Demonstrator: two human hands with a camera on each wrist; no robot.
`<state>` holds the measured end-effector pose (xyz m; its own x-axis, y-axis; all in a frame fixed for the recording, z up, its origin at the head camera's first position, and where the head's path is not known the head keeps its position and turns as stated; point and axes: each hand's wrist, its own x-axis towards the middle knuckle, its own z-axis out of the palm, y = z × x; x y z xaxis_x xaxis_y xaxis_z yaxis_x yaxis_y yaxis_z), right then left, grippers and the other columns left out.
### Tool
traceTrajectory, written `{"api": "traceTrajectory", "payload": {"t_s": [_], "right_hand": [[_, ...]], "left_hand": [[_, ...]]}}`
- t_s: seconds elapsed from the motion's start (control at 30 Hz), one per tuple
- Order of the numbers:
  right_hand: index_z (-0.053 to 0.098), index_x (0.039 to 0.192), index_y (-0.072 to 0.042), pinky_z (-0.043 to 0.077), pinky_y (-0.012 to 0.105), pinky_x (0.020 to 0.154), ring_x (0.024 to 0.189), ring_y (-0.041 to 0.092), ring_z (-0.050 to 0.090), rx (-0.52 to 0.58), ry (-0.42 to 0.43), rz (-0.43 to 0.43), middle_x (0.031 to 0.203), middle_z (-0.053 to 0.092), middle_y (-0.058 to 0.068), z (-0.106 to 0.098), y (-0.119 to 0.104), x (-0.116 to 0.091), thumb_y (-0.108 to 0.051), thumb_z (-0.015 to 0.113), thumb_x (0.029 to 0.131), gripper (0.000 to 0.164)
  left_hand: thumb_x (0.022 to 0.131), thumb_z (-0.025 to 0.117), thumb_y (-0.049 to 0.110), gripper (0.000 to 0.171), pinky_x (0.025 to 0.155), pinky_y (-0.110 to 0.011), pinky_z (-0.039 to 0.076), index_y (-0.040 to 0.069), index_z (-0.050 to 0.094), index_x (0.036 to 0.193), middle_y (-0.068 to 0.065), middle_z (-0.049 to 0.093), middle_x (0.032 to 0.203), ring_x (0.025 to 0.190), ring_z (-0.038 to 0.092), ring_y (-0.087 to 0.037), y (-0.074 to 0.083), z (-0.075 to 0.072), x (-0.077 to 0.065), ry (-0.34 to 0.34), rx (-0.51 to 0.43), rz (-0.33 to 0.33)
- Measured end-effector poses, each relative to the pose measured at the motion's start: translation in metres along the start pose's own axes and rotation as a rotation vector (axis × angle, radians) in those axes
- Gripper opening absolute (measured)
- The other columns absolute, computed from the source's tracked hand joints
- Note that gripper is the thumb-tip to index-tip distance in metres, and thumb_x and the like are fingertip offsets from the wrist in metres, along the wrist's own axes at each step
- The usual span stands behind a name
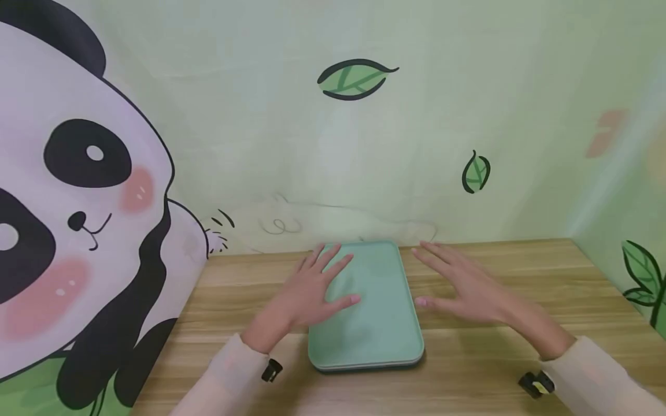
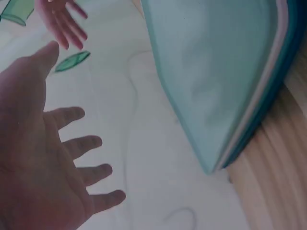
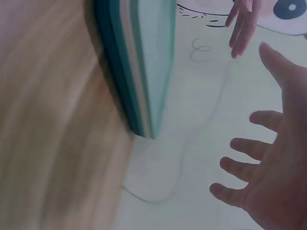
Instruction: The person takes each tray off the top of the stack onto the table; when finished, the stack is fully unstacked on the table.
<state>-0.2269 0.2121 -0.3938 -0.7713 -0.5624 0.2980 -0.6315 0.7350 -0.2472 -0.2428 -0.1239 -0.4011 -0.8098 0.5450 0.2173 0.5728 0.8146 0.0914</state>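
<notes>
A flat mint-green rectangular case (image 1: 380, 312) with rounded corners lies on the wooden table. Its side, seen in the right wrist view, has a pale band between green layers above a darker teal base (image 3: 112, 52). My left hand (image 1: 312, 292) is spread above the case's left side, overlapping it in the head view. To the right of the case, my right hand (image 1: 463, 283) hovers with fingers extended and thumb pointing at the case's edge. Both wrist views show the fingers spread apart, the palms facing inward and nothing held.
The wooden table (image 1: 234, 283) reaches back to a pale green wall cloth (image 1: 234, 104) printed with leaves. A large printed panda (image 1: 93, 231) fills the left side. Small black devices (image 1: 536, 384) sit at both wrists, by the light sleeves.
</notes>
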Motion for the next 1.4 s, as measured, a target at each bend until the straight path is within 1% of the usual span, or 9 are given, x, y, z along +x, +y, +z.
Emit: {"api": "traceTrajectory", "payload": {"t_s": [0.2,0.3,0.47,0.63,0.77,0.87,1.03,1.17,1.4], "right_hand": [[0.029,0.149,-0.021,0.025,0.057,0.104,0.137,0.029,0.026,0.265,0.015,0.086,0.152,0.027,0.002,0.024,0.010,0.007,-0.052,0.060,0.087,0.076],[0.034,0.147,-0.016,0.030,0.056,0.102,0.134,0.030,0.031,0.403,0.024,0.144,0.149,0.033,0.005,0.039,0.014,0.009,-0.050,0.060,0.089,0.073],[0.038,0.144,-0.017,0.039,0.055,0.095,0.126,0.035,0.042,0.577,0.047,0.244,0.145,0.039,0.009,0.062,0.017,0.011,-0.047,0.059,0.090,0.066],[0.039,0.143,-0.013,0.047,0.049,0.088,0.123,0.037,0.046,0.772,0.045,0.354,0.143,0.038,0.017,0.080,0.019,0.013,-0.046,0.058,0.091,0.064],[0.036,0.143,-0.008,0.050,0.045,0.085,0.123,0.039,0.044,0.960,0.033,0.440,0.142,0.036,0.022,0.088,0.017,0.016,-0.034,0.056,0.096,0.058],[0.033,0.144,-0.003,0.049,0.044,0.086,0.124,0.039,0.042,1.059,0.018,0.499,0.141,0.036,0.024,0.093,0.014,0.018,-0.020,0.053,0.098,0.053],[0.036,0.143,-0.006,0.049,0.041,0.086,0.121,0.034,0.046,1.096,-0.012,0.583,0.137,0.043,0.020,0.098,0.012,0.020,-0.008,0.051,0.095,0.051],[0.033,0.145,-0.008,0.049,0.041,0.087,0.122,0.033,0.046,1.127,-0.036,0.583,0.139,0.042,0.020,0.101,0.011,0.019,-0.003,0.050,0.094,0.054],[0.030,0.147,-0.008,0.046,0.041,0.092,0.126,0.033,0.043,1.164,-0.050,0.584,0.141,0.039,0.020,0.099,0.014,0.016,-0.002,0.051,0.095,0.056]], "left_hand": [[0.088,0.041,0.068,0.079,0.107,-0.055,0.022,0.022,0.026,0.151,-0.004,0.019,0.155,0.141,0.014,-0.032,-0.024,0.013,0.003,0.017,-0.034,-0.124],[0.090,0.047,0.060,0.077,0.107,-0.052,0.023,0.015,0.030,0.149,-0.009,0.024,0.153,0.138,0.022,-0.034,-0.035,0.024,0.003,0.024,-0.099,-0.182],[0.093,0.051,0.051,0.074,0.107,-0.050,0.026,0.008,0.028,0.149,-0.016,0.031,0.149,0.135,0.029,-0.035,-0.044,0.039,-0.003,0.002,-0.304,-0.337],[0.096,0.052,0.040,0.067,0.097,-0.048,0.040,0.004,0.029,0.147,-0.019,0.040,0.143,0.124,0.046,-0.035,-0.045,0.050,-0.009,-0.028,-0.564,-0.460],[0.097,0.052,0.026,0.060,0.092,-0.046,0.045,0.000,0.029,0.146,-0.020,0.044,0.139,0.121,0.049,-0.035,-0.044,0.057,-0.013,-0.032,-0.680,-0.474],[0.095,0.051,0.015,0.055,0.090,-0.045,0.047,-0.003,0.033,0.143,-0.022,0.048,0.133,0.118,0.051,-0.034,-0.045,0.062,-0.014,-0.013,-0.700,-0.489],[0.091,0.051,0.009,0.052,0.088,-0.045,0.046,0.000,0.039,0.141,-0.019,0.055,0.121,0.110,0.053,-0.031,-0.047,0.066,-0.017,-0.033,-0.719,-0.549],[0.093,0.053,0.012,0.052,0.090,-0.047,0.045,0.003,0.038,0.142,-0.018,0.054,0.122,0.112,0.052,-0.032,-0.049,0.069,-0.023,-0.047,-0.785,-0.579],[0.096,0.053,0.014,0.052,0.076,-0.040,0.053,0.007,0.036,0.145,-0.021,0.048,0.130,0.110,0.054,-0.032,-0.053,0.075,-0.028,-0.046,-0.963,-0.558]]}}
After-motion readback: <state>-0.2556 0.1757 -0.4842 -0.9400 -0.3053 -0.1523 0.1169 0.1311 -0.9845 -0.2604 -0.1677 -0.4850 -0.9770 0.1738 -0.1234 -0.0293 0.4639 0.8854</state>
